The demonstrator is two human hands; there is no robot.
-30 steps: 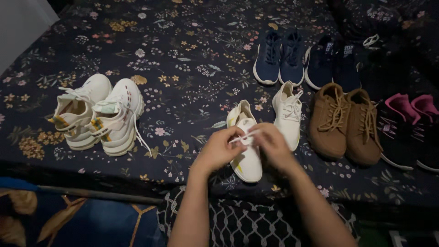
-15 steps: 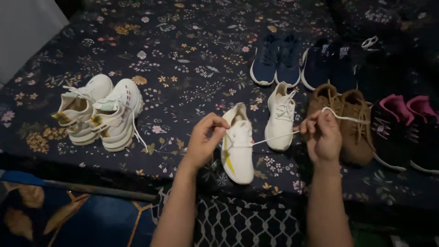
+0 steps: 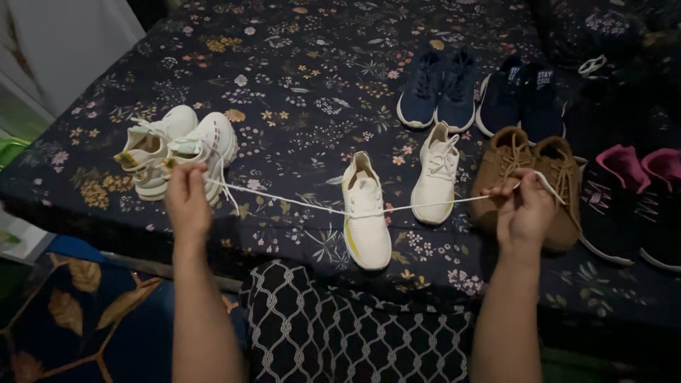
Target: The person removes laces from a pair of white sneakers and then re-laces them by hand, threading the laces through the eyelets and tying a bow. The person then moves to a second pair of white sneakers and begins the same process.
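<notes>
Lace point(image 3: 298, 204), white and taut, is stretched across the frame's middle between both hands. Its left end is pinched in the closed fingers of the left hand point(image 3: 187, 201); its right end is gripped by the right hand point(image 3: 525, 211). It is threaded through the white-and-yellow shoe point(image 3: 364, 214) lying at centre on the dark floral cloth point(image 3: 298, 85). Brown shoes point(image 3: 530, 177) sit just behind the right hand.

left hand point(image 3: 187, 201) pinches one end of white lace point(image 3: 298, 206) | right hand point(image 3: 525, 210) pinches other end | lace stretched taut through white sneaker point(image 3: 364, 213) on floral bedspread point(image 3: 305, 92) | brown shoes point(image 3: 532, 170) behind right hand
</notes>
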